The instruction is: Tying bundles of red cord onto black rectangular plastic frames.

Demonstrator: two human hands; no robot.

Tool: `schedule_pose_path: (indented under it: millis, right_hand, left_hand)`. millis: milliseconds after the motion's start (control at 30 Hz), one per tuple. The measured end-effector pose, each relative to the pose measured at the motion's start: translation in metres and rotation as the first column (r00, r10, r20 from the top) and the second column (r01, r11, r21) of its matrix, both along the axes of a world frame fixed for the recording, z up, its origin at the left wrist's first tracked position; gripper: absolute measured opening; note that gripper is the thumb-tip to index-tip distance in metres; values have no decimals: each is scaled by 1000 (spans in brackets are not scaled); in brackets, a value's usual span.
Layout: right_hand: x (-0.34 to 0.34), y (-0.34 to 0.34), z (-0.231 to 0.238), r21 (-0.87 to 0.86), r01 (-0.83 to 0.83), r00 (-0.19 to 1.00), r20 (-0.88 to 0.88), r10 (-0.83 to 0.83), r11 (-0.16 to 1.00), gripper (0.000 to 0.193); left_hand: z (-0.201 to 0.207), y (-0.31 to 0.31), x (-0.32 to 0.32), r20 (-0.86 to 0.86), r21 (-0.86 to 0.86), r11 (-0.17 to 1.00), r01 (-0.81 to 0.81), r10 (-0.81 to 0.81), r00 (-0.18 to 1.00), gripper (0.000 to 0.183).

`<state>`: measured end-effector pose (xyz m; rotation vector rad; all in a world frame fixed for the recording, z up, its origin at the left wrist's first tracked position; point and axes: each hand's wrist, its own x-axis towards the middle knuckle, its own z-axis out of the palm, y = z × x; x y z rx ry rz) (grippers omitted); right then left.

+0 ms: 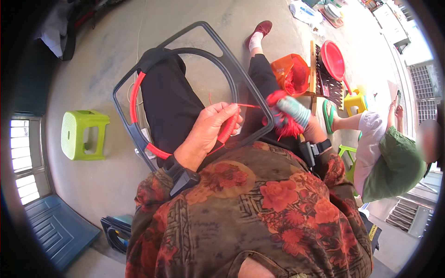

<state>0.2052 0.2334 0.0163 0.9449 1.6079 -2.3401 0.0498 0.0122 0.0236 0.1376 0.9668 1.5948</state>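
A black frame (pixel 230 59), roughly rectangular with a round inner ring, lies tilted across my lap. Red cord is wound tightly round parts of the ring, including a coil (pixel 228 127) beneath my left hand. My bare left hand (pixel 209 124) grips the ring there, thumb pressed on the newest turns. From that spot a taut strand runs right to my right hand (pixel 295 111), which wears a striped knit glove. Its fingers are closed round a bundle of red cord (pixel 292 129) with loose ends hanging down; the fingertips are partly hidden. A short loose strand sticks up beside my left thumb.
An orange bag (pixel 289 72) of red cord stands ahead right, beside a wooden rack (pixel 320 69) and a red basin (pixel 333 59). A green stool (pixel 83 134) is at left. Another person (pixel 394 153) sits at right holding a phone. Cables trail across the floor.
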Motion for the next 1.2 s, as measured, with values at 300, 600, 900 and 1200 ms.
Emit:
schedule_pose_path:
  millis: [300, 600, 900, 1200]
  right_hand:
    - [18, 25, -19, -263, 369, 918, -43, -393, 891, 33]
    - [47, 94, -39, -308, 633, 648, -292, -704, 710, 38]
    - [-70, 7, -7, 887, 235, 967, -172, -188, 397, 43]
    - [-101, -40, -18, -355, -542, 731, -646, 219, 761, 39]
  left_hand:
    - [4, 5, -5, 59, 13, 1000, 18, -19, 998, 34]
    - [-3, 3, -4, -36, -2, 999, 33, -33, 999, 29]
    - [7, 1, -1, -66, -45, 990, 134, -137, 988, 28]
    - [1, 2, 2, -30, -39, 990, 133, -134, 991, 30]
